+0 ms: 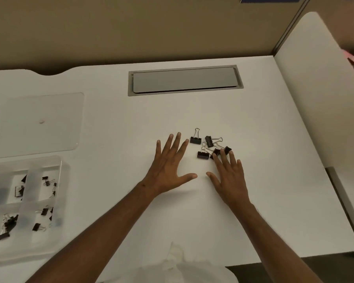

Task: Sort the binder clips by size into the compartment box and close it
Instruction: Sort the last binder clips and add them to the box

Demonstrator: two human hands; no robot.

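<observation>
Sorting is judged partly done: loose binder clips (209,146) lie well right of the compartment box (64,170); the left hand (168,166) and right hand (230,176) are spread flat beside them, nothing gripped; one clip must next be pinched and carried boxward

The desk (131,123) is smooth, matt white laminate. Near its middle, the binder clips (209,145) have matt black bodies and shiny wire handles. At the left edge, the compartment box (63,170) and its lid (39,123) look like frosted translucent plastic. The cable hatch (184,79) by the back edge is matt grey.
</observation>
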